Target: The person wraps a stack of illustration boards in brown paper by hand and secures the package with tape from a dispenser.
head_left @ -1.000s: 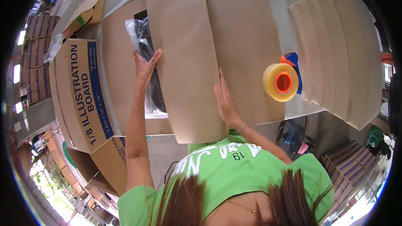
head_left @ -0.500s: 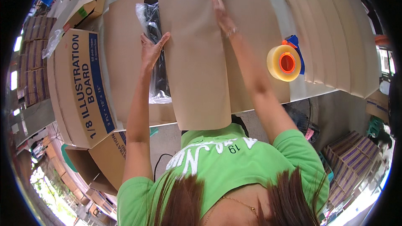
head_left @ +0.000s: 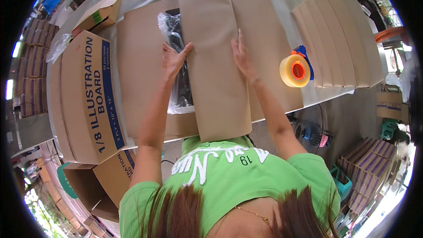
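Observation:
A folded panel of brown cardboard (head_left: pixel 216 61) stands out from a larger flat cardboard sheet (head_left: pixel 141 61) on the table. Along the panel's left side lies a long black item (head_left: pixel 183 89) in clear plastic wrap; its kind I cannot make out. My left hand (head_left: pixel 174 60) rests on that wrapped item, fingers apart, its thumb reaching to the panel's left edge. My right hand (head_left: pixel 242 57) lies flat with stretched fingers along the panel's right edge. To the right, a roll of clear tape (head_left: pixel 288 71) with an orange core sits in a blue dispenser (head_left: pixel 310 66).
A large printed carton (head_left: pixel 83 97) stands at the left, with a smaller open box (head_left: pixel 99 15) behind it. Several bent brown cardboard sheets (head_left: pixel 335 39) are stacked at the right. Below the table's left edge is an open carton (head_left: pixel 94 185); a fan (head_left: pixel 308 132) is down at the right.
My right hand has come down along the panel's right edge, nearer to me. My left hand keeps its place on the wrapped item. The whole view has shifted slightly.

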Action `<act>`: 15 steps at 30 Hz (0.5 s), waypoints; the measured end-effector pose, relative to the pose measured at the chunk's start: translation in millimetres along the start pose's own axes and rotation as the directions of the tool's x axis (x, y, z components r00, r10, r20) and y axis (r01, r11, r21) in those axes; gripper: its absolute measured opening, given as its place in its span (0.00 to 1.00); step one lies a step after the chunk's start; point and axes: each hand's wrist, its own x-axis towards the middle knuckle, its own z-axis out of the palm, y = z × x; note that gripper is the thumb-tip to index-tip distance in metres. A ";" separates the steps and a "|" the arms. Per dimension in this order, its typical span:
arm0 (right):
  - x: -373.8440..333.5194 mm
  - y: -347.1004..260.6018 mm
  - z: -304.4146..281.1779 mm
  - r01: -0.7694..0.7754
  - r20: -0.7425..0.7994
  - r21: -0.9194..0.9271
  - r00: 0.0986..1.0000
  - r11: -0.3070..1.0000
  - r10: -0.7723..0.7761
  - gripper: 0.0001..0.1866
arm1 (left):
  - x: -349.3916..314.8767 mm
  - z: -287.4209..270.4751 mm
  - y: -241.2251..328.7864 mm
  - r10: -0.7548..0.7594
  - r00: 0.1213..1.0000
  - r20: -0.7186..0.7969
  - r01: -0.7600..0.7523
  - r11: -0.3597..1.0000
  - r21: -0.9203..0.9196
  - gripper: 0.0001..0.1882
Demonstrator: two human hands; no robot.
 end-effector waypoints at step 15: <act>60.9 -33.9 52.1 0.247 -0.156 -0.080 0.954 0.966 -0.257 0.31 | -12.3 -13.0 32.1 -0.087 0.977 0.197 0.092 0.996 -0.020 0.66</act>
